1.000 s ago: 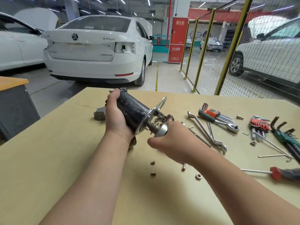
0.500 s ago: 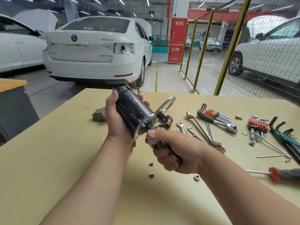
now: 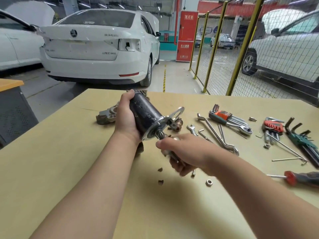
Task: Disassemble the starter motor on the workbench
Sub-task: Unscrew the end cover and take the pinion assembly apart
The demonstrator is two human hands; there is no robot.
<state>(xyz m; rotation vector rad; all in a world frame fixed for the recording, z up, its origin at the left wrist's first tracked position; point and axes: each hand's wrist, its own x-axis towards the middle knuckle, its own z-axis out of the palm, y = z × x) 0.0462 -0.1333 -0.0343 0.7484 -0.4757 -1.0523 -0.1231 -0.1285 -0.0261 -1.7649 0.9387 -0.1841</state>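
My left hand [image 3: 125, 118] grips the black cylindrical starter motor body [image 3: 145, 112], held tilted above the workbench [image 3: 51, 169] with its silver flange plate [image 3: 174, 116] pointing down to the right. My right hand [image 3: 183, 152] is curled round the metal drive gear and shaft assembly [image 3: 170, 155] just below the flange. A small pinion [image 3: 159, 135] shows between the flange and my right thumb. Most of the gripped part is hidden by my fingers.
A grey housing casting [image 3: 107, 115] lies behind my left hand. A copper spring part [image 3: 178, 125], wrenches [image 3: 217, 133], hex key sets [image 3: 229, 119], a red-handled screwdriver [image 3: 300, 178], loose screws [image 3: 160, 181] and a nut [image 3: 208, 182] lie on the bench to the right.
My right hand has slid down over the shaft end and drawn it down and away from the flange. The motor body has tilted more upright in my left hand.
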